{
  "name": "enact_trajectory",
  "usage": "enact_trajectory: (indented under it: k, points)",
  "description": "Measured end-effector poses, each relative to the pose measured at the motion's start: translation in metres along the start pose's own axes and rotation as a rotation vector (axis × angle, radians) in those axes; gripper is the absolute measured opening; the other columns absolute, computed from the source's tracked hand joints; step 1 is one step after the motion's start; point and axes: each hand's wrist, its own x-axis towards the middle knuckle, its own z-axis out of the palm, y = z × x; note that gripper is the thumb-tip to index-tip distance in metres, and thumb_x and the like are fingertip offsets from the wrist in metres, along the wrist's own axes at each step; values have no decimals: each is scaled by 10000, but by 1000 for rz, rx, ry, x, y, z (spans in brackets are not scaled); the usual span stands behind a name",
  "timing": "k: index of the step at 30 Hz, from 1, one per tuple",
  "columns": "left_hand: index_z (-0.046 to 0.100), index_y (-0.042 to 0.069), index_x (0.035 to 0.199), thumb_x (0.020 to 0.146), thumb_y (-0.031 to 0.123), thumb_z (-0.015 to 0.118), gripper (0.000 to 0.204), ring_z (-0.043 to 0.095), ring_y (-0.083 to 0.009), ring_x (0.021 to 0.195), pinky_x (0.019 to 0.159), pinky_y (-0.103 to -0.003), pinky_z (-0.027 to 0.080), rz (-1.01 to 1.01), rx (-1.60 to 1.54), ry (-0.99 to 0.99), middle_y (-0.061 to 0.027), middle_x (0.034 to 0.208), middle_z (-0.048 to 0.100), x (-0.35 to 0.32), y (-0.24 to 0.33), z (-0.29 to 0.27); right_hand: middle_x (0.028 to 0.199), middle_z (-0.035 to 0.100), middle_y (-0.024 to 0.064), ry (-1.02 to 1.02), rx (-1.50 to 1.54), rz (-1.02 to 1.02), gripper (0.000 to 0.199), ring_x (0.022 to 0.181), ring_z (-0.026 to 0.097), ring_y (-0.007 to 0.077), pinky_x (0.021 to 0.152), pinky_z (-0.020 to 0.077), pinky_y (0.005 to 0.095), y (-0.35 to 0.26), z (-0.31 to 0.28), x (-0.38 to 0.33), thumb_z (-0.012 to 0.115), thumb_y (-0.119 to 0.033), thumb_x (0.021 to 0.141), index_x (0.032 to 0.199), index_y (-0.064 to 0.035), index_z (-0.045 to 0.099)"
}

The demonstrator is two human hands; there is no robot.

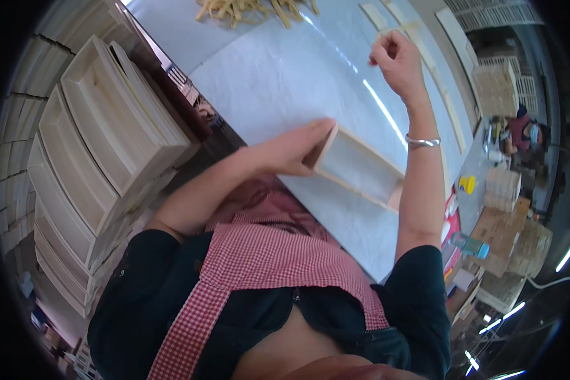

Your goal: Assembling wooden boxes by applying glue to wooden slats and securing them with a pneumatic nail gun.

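Note:
A shallow rectangular wooden frame (396,195) lies slantwise on the pale grey tabletop in front of me. My left hand (301,145) grips its left end, thumb on the near side and fingers round the far corner. My right hand (399,66) is raised over the far right of the table, away from the frame. Its fingers are curled in toward the thumb; what they hold, if anything, is too small to make out. Narrow pale wooden strips (446,104) lie on the table beside that hand.
Stacked wooden drawer-like trays (111,120) rise at my left. A heap of tan band-like strips (234,9) lies at the table's far edge. To the right are a yellow container (467,184), a clear bottle (468,244), cardboard boxes (500,234) and another person (524,133) farther off.

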Motion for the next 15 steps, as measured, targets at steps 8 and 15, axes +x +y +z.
enact_trajectory:
  k: [8,15]
  points:
    - [149,60,1602,652,-46,826,1171,596,-238,851,777,-323,548,-129,9,35,-180,1269,588,-5,1,0,588,520,-9,-428,118,324,131,539,415,114,535,360,255,-23,-18,-114,661,-154,886,832,-39,690]
    - [257,55,1563,623,48,866,1120,604,-249,804,725,-318,521,-116,38,47,-181,1169,647,-6,5,0,631,530,-20,-514,130,286,106,568,414,91,545,353,235,-54,-9,-139,670,-140,923,905,-44,711]
